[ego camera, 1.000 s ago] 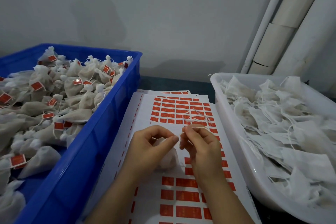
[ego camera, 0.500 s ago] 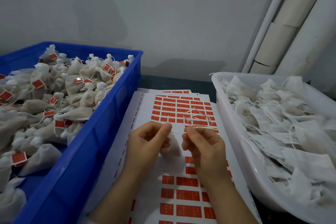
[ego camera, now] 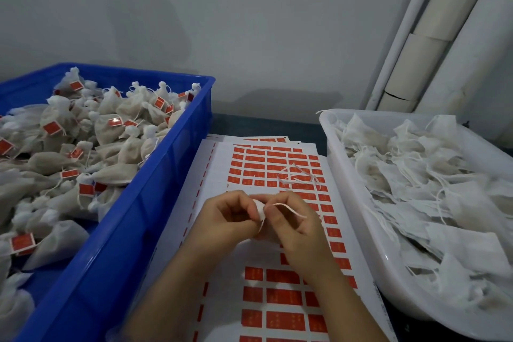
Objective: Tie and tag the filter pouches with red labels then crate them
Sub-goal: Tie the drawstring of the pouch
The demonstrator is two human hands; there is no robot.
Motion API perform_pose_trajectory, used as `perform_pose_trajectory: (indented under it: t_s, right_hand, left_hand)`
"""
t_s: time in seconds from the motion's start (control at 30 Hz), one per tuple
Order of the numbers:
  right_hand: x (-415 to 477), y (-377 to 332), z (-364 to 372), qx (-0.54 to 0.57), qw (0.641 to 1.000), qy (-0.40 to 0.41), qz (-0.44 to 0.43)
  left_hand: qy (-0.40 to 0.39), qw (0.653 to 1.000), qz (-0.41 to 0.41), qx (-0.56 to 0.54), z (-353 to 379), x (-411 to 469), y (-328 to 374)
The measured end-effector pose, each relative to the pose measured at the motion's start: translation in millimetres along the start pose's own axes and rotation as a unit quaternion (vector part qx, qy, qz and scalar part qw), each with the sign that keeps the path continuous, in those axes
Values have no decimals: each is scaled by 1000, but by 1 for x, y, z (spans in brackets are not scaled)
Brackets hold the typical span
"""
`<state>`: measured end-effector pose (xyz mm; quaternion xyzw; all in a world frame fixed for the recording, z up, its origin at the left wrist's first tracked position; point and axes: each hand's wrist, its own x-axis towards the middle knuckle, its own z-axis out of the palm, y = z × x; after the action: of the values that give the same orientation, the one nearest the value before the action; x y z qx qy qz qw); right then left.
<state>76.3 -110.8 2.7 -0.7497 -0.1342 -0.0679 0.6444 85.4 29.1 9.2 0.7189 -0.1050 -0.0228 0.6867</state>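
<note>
Drawn together since the earlier frame, the left hand (ego camera: pixel 229 216) was curled round the filter pouch (ego camera: pixel 259 209) and the right hand (ego camera: pixel 295 226) pinched on its drawstring (ego camera: pixel 287 207), which was led rightward over the middle of the label sheet (ego camera: pixel 222 169), nearer the right hand.

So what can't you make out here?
Head view:
- Small white filter pouch: mostly hidden by the left hand gripping it and the right hand pinching its white string; knot state unclear.
- Red labels on the white sticker sheet: print too small and blurred.
- Blue plastic crate: cut off by left and bottom edges.
- White plastic tub: cut off by right edge.
</note>
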Motion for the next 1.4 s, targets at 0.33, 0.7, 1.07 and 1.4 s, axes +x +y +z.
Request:
perform_pose_trajectory:
  t_s: [0.33, 0.7, 1.07, 1.4]
  right_hand:
    - [0, 5, 1, -86, 993, 62, -46]
    - [-2, 5, 16, -95, 986, 100, -93]
    - [-2, 7, 18, -113, 979, 128, -108]
    - [-3, 3, 17, -67, 983, 161, -56]
  left_hand:
    - [46, 978, 73, 191, 2, 1, -1]
    - [77, 942, 105, 309, -3, 3, -8]
    - [63, 906, 64, 413, 2, 3, -15]
    - [113, 877, 86, 459, 10, -3, -7]
